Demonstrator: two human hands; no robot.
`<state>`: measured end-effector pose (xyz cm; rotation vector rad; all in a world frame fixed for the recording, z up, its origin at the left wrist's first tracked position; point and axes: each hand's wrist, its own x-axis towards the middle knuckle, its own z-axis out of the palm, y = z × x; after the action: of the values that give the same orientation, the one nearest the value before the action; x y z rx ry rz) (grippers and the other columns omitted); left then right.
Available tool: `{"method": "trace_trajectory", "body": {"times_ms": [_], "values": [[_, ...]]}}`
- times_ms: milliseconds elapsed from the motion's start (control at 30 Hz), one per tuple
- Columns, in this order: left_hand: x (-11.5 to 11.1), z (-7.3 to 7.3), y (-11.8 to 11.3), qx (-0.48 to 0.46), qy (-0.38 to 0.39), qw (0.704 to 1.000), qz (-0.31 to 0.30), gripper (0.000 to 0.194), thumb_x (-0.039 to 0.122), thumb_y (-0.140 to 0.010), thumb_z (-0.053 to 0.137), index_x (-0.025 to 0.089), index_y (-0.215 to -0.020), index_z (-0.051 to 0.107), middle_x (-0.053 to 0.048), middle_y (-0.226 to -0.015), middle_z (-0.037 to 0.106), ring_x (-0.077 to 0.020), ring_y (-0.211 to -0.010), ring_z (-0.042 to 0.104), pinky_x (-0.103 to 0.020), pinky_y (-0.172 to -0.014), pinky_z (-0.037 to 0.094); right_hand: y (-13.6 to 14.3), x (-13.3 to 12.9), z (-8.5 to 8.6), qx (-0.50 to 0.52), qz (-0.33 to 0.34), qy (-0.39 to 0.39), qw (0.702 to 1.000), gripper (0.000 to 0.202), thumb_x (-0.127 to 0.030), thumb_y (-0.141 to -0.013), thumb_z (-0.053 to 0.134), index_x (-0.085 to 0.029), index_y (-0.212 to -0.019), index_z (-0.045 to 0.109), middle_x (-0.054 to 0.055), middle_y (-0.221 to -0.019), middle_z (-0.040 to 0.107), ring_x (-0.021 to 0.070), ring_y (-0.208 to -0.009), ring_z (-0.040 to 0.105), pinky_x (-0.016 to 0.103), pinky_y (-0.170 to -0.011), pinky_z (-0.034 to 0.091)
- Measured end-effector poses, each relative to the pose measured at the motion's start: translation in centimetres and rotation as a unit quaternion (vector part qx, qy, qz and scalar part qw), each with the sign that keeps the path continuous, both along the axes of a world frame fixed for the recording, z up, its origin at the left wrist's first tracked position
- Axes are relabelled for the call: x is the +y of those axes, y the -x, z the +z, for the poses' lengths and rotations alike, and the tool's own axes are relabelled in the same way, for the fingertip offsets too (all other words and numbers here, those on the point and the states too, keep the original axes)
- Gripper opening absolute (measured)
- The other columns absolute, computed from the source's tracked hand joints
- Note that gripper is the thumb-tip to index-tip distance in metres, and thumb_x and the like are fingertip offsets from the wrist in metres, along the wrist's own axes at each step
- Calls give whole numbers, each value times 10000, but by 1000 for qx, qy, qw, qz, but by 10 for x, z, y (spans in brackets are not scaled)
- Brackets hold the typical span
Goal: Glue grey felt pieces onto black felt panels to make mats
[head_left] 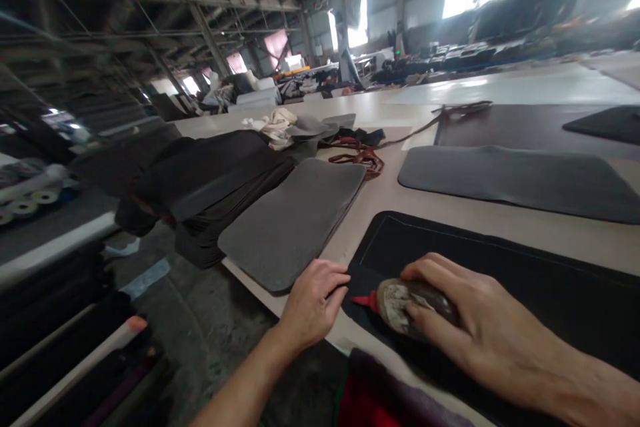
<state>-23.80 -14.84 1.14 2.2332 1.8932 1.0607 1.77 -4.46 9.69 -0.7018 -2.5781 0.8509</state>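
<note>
The right hand (480, 320) is curled firmly round a smeared dark bottle (400, 307), which lies under its fingers and thumb, the red nozzle (364, 300) pointing towards the left hand (316, 297). The left, its fingers half-bent, sits at the near-left corner of the black panel (490, 267) beneath the right hand; whether it pinches anything cannot be told. Beyond the left hand lie a grey panel (295, 220) and a dark fabric pile (215, 173); beyond the right, a long grey panel (500, 177), all on a pale table (385, 193). Farther off, a workshop stretches under dark beams, with bright windows. The right palm hides the bottle's back end, nozzle contact is unclear, the frame cuts off the black panel, and distant heaps blur.
</note>
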Motion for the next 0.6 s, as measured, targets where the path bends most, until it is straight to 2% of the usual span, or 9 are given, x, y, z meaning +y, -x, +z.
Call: {"method": "trace_trajectory", "body": {"times_ms": [300, 600], "values": [[2, -1, -1, 2, 1, 1000, -1, 145, 170, -957, 589, 214, -1069, 671, -66, -1129, 683, -215, -1089, 582, -421, -970, 493, 14, 0, 19, -60, 15, -46, 997, 179, -294, -937, 446, -220, -976, 604, 35, -924, 574, 201, -798, 549, 353, -707, 405], [2, 0, 0, 8, -3, 1000, -3, 157, 160, -948, 596, 212, -1077, 667, -68, -1132, 685, -216, -1094, 587, -424, -980, 494, 22, 4, 39, -98, 9, -74, 992, 109, -263, -900, 508, -218, -854, 597, 9, -817, 569, 169, -661, 508, 317, -608, 285]]}}
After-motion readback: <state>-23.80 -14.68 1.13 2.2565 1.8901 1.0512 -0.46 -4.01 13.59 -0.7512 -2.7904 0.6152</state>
